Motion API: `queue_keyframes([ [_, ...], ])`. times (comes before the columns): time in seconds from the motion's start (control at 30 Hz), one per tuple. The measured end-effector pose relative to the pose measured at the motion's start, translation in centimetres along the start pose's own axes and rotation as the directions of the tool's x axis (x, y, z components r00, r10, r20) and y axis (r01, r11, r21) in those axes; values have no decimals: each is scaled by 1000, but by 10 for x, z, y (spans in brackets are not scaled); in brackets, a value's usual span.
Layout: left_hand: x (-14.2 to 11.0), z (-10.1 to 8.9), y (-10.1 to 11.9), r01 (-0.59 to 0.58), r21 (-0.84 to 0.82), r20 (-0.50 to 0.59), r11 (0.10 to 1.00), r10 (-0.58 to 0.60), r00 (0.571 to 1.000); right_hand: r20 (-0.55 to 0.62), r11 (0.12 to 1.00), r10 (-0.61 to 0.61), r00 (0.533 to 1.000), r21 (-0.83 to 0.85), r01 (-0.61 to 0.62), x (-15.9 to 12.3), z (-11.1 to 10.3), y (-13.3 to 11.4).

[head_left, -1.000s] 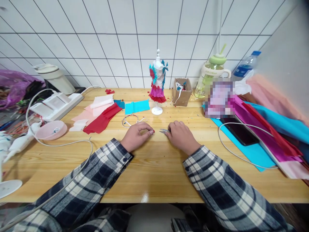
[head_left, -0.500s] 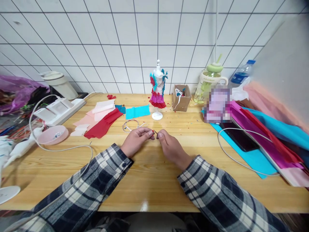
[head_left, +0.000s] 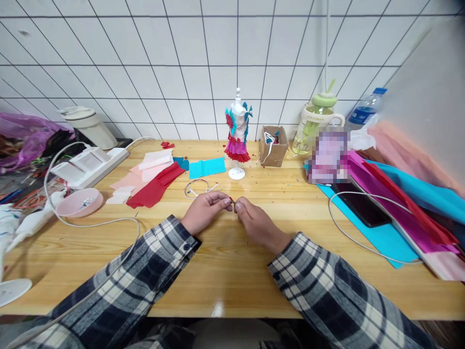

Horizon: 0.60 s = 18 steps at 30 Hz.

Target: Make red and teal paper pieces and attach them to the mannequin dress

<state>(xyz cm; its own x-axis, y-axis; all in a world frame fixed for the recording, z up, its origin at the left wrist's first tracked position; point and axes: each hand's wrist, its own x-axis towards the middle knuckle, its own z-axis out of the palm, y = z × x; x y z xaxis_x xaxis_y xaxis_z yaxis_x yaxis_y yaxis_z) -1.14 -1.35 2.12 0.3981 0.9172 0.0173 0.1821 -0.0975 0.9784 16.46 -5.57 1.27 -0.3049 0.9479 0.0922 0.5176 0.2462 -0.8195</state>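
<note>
Both hands are nearly touching over the middle of the desk (head_left: 221, 271), fingers closed. Left hand (head_left: 206, 209) pinches a tiny red scrap (head_left: 231, 199) between thumb and fingertips; right hand (head_left: 259, 224) pinches a small metal tool (head_left: 234, 207), type mostly hidden by the fingers, tip right at the scrap. Main risk: fingertips sit so close to the tip that a slip could nick the left thumb or mangle the scrap. Scrap is also small enough to drop if the pinch loosens, and it'd be hard to pick out from the red bits littering the desk. Second risk: white cable (head_left: 105, 224) lies across the left sleeve (head_left: 127, 271). A quick pull back of that arm could snag it, tug the power strip (head_left: 90, 167), or sweep the pink dish (head_left: 80, 202) with its small bits. Dress form (head_left: 238, 127) stands upright beyond the hands on a small round base, so a forward bump could tip it. Thin loop (head_left: 196, 190) is just beyond the left hand, could catch on fingers. Cardboard box (head_left: 273, 150) is right of the form, lower exposure.
</note>
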Motion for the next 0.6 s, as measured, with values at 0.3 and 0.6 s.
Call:
queue_keyframes([
  [0.3,0,1,-2,-22,49,6,999,22,1000,42,999,36,998,-33,-35,2,-3,5],
  [0.6,0,1,0,-36,87,43,996,32,999,24,999,-14,1000,-35,15,2,-2,3],
])
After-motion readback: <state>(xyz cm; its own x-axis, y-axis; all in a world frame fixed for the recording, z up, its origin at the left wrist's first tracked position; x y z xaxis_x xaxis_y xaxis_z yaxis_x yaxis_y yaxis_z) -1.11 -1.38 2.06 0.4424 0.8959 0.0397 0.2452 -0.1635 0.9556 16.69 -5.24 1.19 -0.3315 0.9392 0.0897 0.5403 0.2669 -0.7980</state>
